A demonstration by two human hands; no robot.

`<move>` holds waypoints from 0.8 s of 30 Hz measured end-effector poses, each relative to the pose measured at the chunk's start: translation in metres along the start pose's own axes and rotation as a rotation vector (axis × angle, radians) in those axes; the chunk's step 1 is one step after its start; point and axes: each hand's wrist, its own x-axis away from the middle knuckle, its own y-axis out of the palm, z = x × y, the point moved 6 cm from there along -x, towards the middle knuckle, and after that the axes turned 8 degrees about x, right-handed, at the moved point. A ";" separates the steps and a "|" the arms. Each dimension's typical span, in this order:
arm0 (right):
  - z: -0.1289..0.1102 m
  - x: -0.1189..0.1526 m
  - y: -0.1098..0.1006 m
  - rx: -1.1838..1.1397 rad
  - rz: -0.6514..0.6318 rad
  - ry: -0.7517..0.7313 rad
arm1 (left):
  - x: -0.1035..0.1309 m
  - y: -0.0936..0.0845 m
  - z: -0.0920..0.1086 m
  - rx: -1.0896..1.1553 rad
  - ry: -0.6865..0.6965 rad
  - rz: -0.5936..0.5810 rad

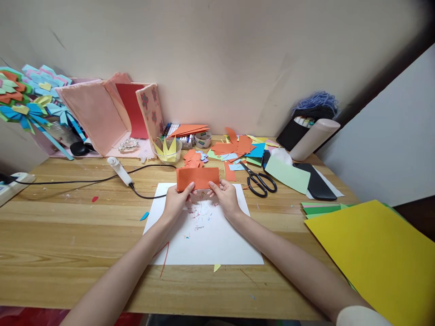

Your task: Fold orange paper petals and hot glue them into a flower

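A rectangular piece of orange paper [198, 178] is held up by its lower edge between my two hands. My left hand [178, 197] pinches the left end, thumb in front and fingers behind. At the right end, my right hand [226, 195] grips it the same way. Below them a white sheet of paper [210, 240] lies on the table, marked with small coloured strokes and specks. Just beyond the held paper sits a small pile of orange cut pieces [193, 158]. Black-handled scissors [260, 180] lie to the right of my right hand.
A white glue gun [119, 171] with a black cord rests at left. Coloured paper scraps [234, 147] and a tape roll [203, 139] lie at the back. A clear bowl [168, 154] holds yellow pieces. At right are yellow sheets [377, 258] and a black phone-like slab [316, 181].
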 end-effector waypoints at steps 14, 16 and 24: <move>0.001 -0.003 -0.002 0.038 -0.026 -0.024 | -0.009 -0.013 0.009 -0.022 -0.104 -0.045; 0.000 -0.002 0.001 0.038 -0.065 -0.020 | -0.005 -0.007 0.014 -0.002 -0.096 -0.083; 0.002 0.001 0.002 0.083 -0.054 0.017 | -0.002 -0.006 0.019 -0.042 -0.014 -0.069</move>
